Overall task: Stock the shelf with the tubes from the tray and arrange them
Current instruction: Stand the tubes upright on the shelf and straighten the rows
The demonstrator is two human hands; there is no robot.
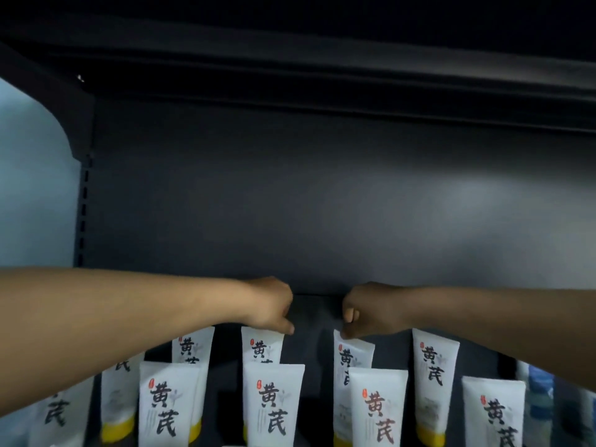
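Several white tubes with black Chinese lettering and yellow caps stand upright in rows on a dark shelf [309, 311]. My left hand [269, 306] pinches the top edge of a back-row tube [263, 345] left of centre. My right hand [366, 312] pinches the top of another back-row tube [350, 354] right of centre, which leans slightly. In front of them stand a tube [272, 404] and a tube [377, 411]. More tubes flank them, one [433, 375] to the right and one [167, 404] to the left. The tray is not in view.
The dark back panel [322, 204] rises behind the tubes, and the underside of an upper shelf [322, 75] hangs above. A slotted upright [83, 204] runs down the left side. Blue-and-white items [541, 401] sit at the far right.
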